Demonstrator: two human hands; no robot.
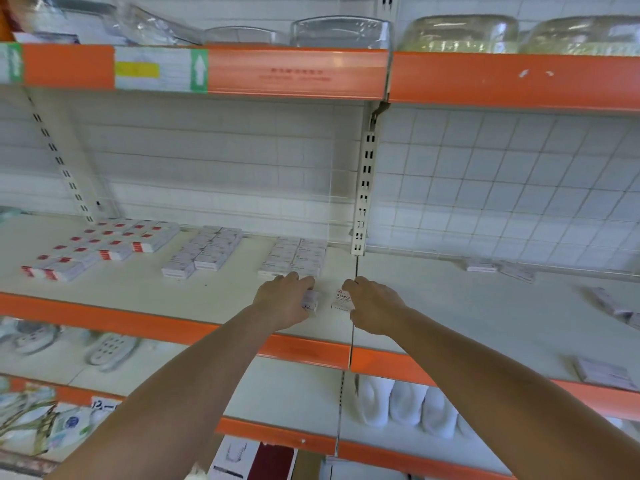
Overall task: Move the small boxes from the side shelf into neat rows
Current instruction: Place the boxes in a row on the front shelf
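Small box (310, 301), white with lilac print: gripped in left hand (284, 300), fingers curled over its top, just in front of the nearest block of rows. Held low over the shelf; contact with the shelf surface not discernible.

Second small box (342, 300), white with red staple lettering: pinched by right hand (372, 306), thumb and fingers closed round its right side, just beside the first box and close to the seam between shelf bays.

Right block of rows (293, 255), two columns, front edge touching or nearly touching the left fingertips. Middle block (204, 252) and red-striped block (100, 245) further left, well apart from both hands.

Loose boxes on side shelf (604, 301), right bay, scattered and skewed; more near the back rail (498, 268) and front lip (604, 372). Not yet moved.

Risks, as judged: knuckles nudging the front row out of line while setting down; the red-lettered box joining a lilac row and spoiling the sort; a box placed near the orange front edge (304, 349) tipping over it.

Room: bare shelf surface (214, 299) in front of all three blocks; upright post (363, 188) and clear divider limiting sideways travel at the back only.
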